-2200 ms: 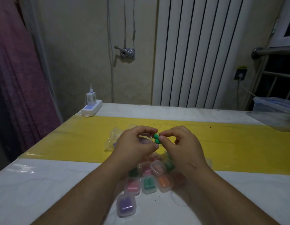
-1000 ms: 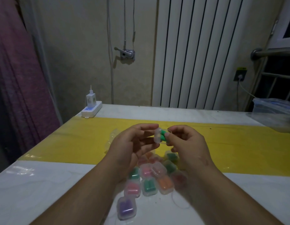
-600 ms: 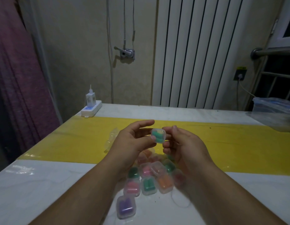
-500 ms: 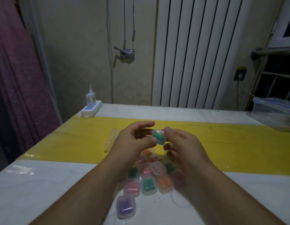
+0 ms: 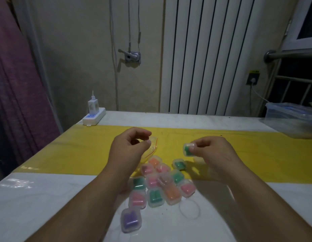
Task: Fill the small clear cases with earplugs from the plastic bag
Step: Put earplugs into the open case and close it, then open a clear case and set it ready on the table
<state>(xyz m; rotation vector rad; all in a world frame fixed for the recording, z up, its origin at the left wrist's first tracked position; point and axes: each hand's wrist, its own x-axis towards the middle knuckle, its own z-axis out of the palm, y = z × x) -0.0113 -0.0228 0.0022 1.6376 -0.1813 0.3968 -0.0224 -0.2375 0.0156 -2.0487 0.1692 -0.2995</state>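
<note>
Bare forearms & hands, left hand (image 5: 129,151), right hand (image 5: 217,152), nails short

A yellow runner (image 5: 82,154) crosses the white, faintly veined table (image 5: 29,198). Each clear case (image 5: 155,196) shows green, pink, orange or purple earplugs (image 5: 130,220). The bag (image 5: 153,148) carries a red line. The curtain (image 5: 15,84) is mauve, the radiator (image 5: 212,58) white with dark vertical stripes.
</note>
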